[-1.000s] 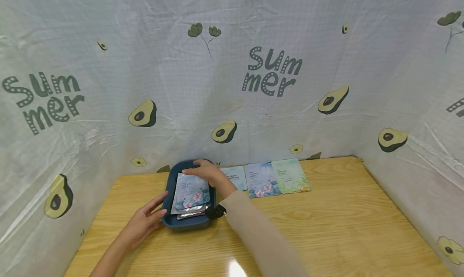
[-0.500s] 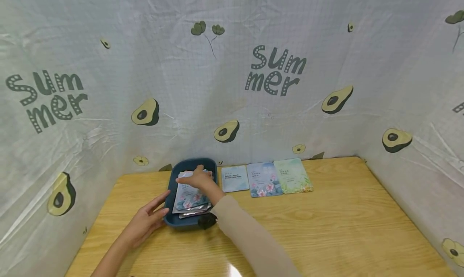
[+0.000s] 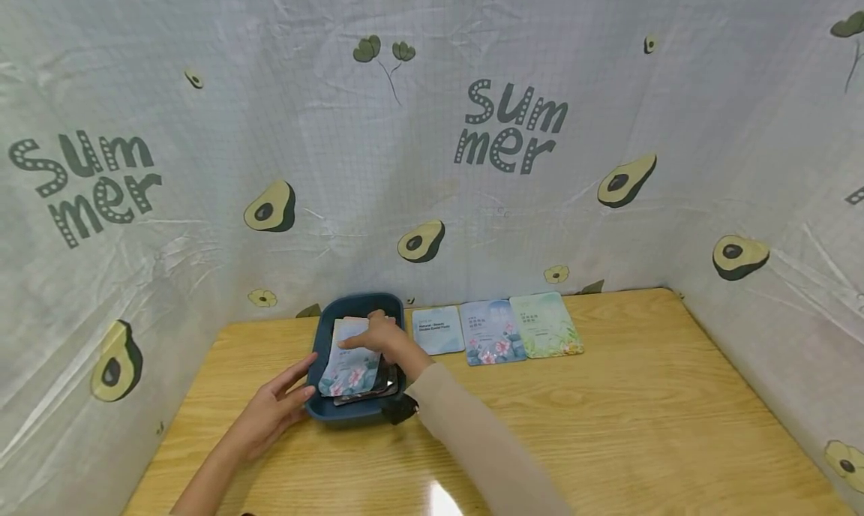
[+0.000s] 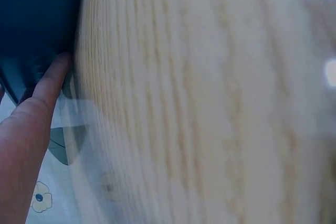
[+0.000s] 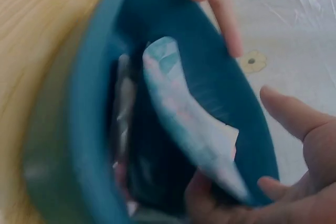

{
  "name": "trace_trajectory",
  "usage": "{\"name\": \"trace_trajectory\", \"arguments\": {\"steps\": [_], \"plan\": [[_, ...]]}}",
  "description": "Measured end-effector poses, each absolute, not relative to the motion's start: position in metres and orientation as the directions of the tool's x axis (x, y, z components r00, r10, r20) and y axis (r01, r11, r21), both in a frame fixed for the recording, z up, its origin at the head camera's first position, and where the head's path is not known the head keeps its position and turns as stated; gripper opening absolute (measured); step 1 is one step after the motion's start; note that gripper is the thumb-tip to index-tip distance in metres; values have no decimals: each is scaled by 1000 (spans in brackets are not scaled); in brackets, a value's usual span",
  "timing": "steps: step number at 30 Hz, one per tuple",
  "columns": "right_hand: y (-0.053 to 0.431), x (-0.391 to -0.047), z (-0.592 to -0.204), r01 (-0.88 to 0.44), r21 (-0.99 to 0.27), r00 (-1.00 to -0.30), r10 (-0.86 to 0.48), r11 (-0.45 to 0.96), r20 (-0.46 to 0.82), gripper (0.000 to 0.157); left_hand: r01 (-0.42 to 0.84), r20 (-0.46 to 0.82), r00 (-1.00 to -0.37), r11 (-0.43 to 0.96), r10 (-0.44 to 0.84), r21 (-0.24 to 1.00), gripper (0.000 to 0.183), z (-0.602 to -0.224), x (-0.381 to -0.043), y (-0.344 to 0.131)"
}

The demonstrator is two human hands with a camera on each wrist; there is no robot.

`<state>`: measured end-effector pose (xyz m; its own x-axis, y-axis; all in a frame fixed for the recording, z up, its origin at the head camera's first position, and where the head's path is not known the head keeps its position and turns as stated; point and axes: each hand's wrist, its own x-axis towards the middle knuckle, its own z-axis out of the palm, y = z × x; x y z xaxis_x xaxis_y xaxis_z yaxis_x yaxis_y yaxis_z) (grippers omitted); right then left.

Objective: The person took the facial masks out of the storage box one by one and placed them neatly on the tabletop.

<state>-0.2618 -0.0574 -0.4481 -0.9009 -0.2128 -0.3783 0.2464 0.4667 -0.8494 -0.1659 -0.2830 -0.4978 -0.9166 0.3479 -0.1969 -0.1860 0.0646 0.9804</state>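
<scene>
A dark blue plastic basin [image 3: 351, 418] stands on the table at centre left. My left hand [image 3: 270, 411] rests at its left side, fingers fairly straight along the wall and thumb at the rim. Inside the basin, my right hand [image 3: 388, 340] holds the edge of a blue face mask packet [image 3: 351, 370] printed with pink flowers. In the right wrist view this packet [image 5: 181, 111] stands tilted and bent, a finger on its near side and the thumb apart. More shiny packets [image 3: 374, 392] lie beneath, partly hidden by the hand and the upper packet.
Right of the basin lie three flat packets in a row: a small pale blue one [image 3: 437, 332], a lilac floral one [image 3: 493, 336] and a green one [image 3: 545, 327]. A white cloth with avocado prints [image 3: 513, 223] hangs behind the wooden table [image 3: 607, 411].
My right hand moved over the packets, then took the top floral one, which has shifted left and tilted, baring darker packets below. My left hand stays at the basin's side.
</scene>
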Motion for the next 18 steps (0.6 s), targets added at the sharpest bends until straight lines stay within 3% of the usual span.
{"name": "trace_trajectory", "arguments": {"steps": [11,18], "plan": [[-48,-265,-462,241,-944,-860,-401,224,-315,97,-204,-213,-915,62,343,977,69,-497,-165,-282],[-50,-269,-461,216,-945,-822,-476,247,-312,98,-198,-204,-917,55,343,979,71,-496,-165,-282]]}}
